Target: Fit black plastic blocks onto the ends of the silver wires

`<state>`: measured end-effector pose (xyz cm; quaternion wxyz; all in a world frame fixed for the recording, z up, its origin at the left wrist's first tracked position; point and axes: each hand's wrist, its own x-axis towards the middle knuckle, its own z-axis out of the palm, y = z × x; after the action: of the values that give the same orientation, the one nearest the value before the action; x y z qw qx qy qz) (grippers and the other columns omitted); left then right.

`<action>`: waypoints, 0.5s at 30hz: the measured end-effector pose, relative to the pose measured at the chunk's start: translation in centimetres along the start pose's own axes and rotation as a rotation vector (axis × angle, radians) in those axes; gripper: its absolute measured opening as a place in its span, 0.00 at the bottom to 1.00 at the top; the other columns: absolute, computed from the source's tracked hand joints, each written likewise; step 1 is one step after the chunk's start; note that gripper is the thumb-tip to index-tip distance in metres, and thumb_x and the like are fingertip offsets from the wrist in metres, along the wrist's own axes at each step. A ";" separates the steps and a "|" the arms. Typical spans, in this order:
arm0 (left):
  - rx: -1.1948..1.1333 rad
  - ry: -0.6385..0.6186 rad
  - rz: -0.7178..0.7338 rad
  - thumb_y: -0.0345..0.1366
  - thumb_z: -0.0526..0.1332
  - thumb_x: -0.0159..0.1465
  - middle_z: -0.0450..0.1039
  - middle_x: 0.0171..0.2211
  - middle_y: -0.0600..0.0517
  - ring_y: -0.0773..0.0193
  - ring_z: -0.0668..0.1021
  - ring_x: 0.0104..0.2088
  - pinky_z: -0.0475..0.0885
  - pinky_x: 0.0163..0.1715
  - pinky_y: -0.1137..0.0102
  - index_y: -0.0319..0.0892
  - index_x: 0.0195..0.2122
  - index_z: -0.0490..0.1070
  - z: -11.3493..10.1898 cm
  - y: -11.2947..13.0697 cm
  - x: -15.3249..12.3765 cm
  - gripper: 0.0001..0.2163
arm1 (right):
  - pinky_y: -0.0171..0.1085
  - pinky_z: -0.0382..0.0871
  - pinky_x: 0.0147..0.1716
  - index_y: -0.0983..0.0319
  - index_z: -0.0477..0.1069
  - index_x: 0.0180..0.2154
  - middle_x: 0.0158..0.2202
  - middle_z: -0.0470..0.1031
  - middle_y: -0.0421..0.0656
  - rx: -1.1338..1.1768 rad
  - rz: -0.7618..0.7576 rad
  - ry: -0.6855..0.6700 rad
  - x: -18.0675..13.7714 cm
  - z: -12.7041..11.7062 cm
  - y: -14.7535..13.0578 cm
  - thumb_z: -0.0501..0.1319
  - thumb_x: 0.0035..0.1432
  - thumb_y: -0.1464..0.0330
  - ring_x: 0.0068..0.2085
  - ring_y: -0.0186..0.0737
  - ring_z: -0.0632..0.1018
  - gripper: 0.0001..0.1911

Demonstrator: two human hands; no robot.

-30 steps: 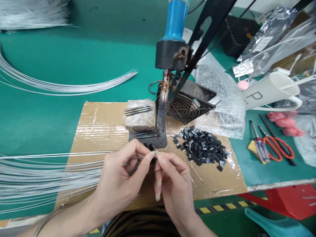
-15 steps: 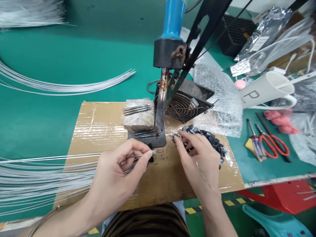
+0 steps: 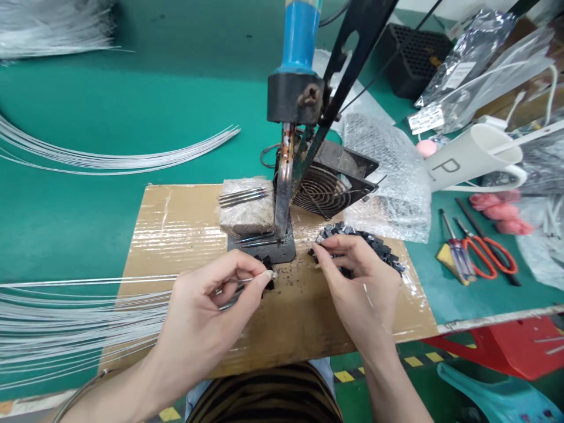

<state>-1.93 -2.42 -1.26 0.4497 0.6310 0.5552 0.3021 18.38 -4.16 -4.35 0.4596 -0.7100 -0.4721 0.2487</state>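
My left hand (image 3: 215, 311) is closed, thumb and index finger pinching the ends of thin white cables (image 3: 88, 317) that run off to the left. Bright metal tips show at the fingertips, with small black pieces just beyond them. At the near edge of a pile of small black pieces (image 3: 379, 249), my right hand (image 3: 361, 288) has its thumb and index fingertips drawn together. Whatever sits between those tips is too small to make out. Ahead of both hands, a hot-air tool (image 3: 301, 38) with a blue handle points its metal nozzle (image 3: 284, 188) down at a dark plate (image 3: 282, 252).
A wrapped block (image 3: 247, 217) bearing metal rods stands left of the nozzle, a fan (image 3: 328, 182) behind it. Cardboard (image 3: 176, 229) lies underneath. Bubble wrap (image 3: 388, 176), a white mug (image 3: 476, 155), scissors (image 3: 480, 258) and a screwdriver (image 3: 460, 258) are at right.
The right hand's thumb and index fingertips have come closer together at the pile's edge. My left hand keeps its pinch on the cables. The view has shifted slightly.
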 end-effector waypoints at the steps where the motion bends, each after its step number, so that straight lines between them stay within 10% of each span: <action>1: -0.004 0.001 0.000 0.37 0.65 0.66 0.74 0.24 0.56 0.70 0.72 0.21 0.64 0.21 0.76 0.44 0.33 0.78 0.0 0.1 0.0 0.06 | 0.35 0.76 0.30 0.57 0.79 0.39 0.34 0.83 0.40 0.103 0.059 0.001 -0.2 -0.1 -0.2 0.71 0.63 0.65 0.31 0.37 0.82 0.05; 15: -0.024 0.031 -0.064 0.37 0.66 0.63 0.77 0.22 0.56 0.71 0.75 0.20 0.66 0.19 0.79 0.44 0.30 0.78 -0.2 1.3 0.5 0.06 | 0.30 0.78 0.23 0.57 0.86 0.36 0.25 0.79 0.39 0.622 0.311 -0.233 -2.1 0.7 -2.5 0.72 0.63 0.67 0.23 0.32 0.78 0.03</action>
<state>-1.47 -1.88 -0.10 0.4581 0.6027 0.5785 0.3037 15.82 -5.42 -2.65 0.5533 -0.5664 -0.3097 0.5264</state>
